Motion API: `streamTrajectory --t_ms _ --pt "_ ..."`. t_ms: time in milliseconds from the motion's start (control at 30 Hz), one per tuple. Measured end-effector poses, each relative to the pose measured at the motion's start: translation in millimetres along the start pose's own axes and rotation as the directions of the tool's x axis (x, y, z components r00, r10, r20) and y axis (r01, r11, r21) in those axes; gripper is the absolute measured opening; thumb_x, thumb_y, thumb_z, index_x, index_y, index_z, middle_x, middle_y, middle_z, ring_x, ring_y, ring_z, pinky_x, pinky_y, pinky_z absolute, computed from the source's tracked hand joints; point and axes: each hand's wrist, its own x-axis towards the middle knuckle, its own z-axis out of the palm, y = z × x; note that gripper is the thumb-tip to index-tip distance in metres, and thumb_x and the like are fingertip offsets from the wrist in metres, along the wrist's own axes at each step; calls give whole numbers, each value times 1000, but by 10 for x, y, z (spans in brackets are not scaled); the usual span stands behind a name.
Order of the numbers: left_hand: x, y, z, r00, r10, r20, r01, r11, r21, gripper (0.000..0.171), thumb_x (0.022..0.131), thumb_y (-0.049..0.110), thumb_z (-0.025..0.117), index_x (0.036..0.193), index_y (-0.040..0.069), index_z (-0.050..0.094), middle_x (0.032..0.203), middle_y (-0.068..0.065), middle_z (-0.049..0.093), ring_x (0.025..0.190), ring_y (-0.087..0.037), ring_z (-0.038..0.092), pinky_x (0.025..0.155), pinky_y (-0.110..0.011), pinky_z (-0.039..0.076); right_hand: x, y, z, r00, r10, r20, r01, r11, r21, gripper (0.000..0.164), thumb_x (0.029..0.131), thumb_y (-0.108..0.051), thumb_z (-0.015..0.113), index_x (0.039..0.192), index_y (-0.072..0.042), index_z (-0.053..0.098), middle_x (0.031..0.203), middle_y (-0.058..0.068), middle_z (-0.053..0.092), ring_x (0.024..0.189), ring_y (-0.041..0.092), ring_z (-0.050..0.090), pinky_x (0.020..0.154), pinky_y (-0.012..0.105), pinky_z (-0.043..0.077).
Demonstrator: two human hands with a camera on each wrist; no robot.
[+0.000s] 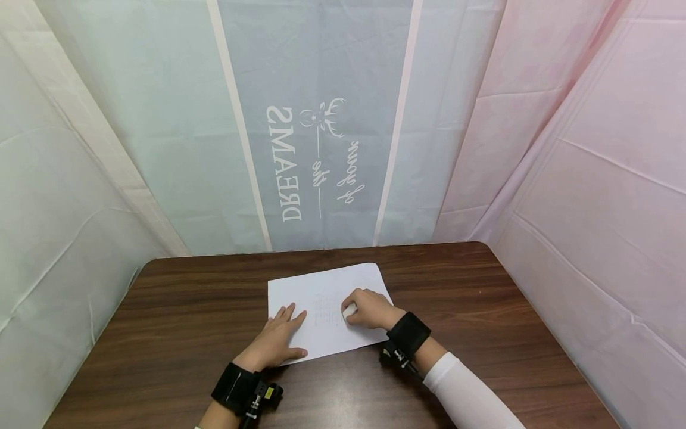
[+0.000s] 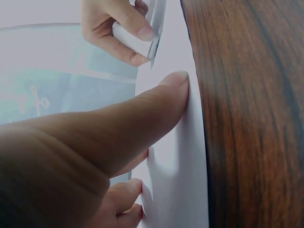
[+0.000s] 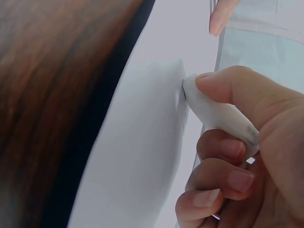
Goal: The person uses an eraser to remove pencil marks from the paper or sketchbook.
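A white sheet of paper (image 1: 354,280) lies on the table, with faint grey pencil marks (image 1: 327,310) near its middle. My left hand (image 1: 276,341) rests on the sheet's left part with fingers spread; its thumb (image 2: 173,90) touches the paper near the front edge. On the right part of the sheet, my right hand (image 1: 371,308) pinches a white eraser (image 3: 216,111) between thumb and curled fingers. One end of the eraser meets the paper, and dark smudges show near its other end.
The dark wood-grain table (image 1: 203,310) extends around the sheet on all sides. Behind it hangs a pale blue cloth (image 1: 332,59) with printed lettering. Whitish cloth walls (image 1: 600,196) stand along both sides. Each wrist wears a black strap (image 1: 408,333) with a small camera.
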Motion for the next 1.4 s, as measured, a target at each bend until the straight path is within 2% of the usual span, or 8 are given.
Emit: streamTrajectory --t_ms 133,500,833,1200,1400 --pt "7 -16 13 1000 3 -4 -3 1000 1 81 81 25 85 149 3 48 163 -28 29 153 -49 23 121 -68 22 -15 9 -18 1000 -2 1 2 1000 11 19 83 -9 74 99 -17 80 98 1 75 65 13 47 54 26 34" --pt "5 5 9 1000 -5 3 5 1000 6 80 81 25 85 149 3 48 163 -28 29 153 -48 23 121 -67 23 -47 32 -42 1000 10 9 -10 1000 18 19 84 -8 73 101 -15 80 108 5 75 64 12 47 56 24 35" --pt "5 5 3 1000 -11 7 11 1000 2 81 81 26 85 150 3 48 163 -27 28 153 -48 23 121 -67 22 -65 86 -45 1000 15 2 -15 1000 12 20 84 -8 73 102 -15 80 106 4 75 60 11 44 53 23 34" --pt "21 -10 11 1000 -14 6 14 1000 12 81 82 26 84 150 4 47 164 -27 28 153 -47 22 121 -67 22 -75 143 -61 1000 27 -7 -27 999 17 18 83 -9 73 98 -16 80 92 0 72 59 11 44 51 25 33" --pt "6 8 2 1000 -17 6 17 1000 7 81 82 27 85 150 5 48 164 -26 28 154 -47 22 122 -66 22 -93 163 -72 999 39 -9 -39 999 11 19 84 -10 74 100 -16 80 105 3 74 60 12 46 51 26 34"
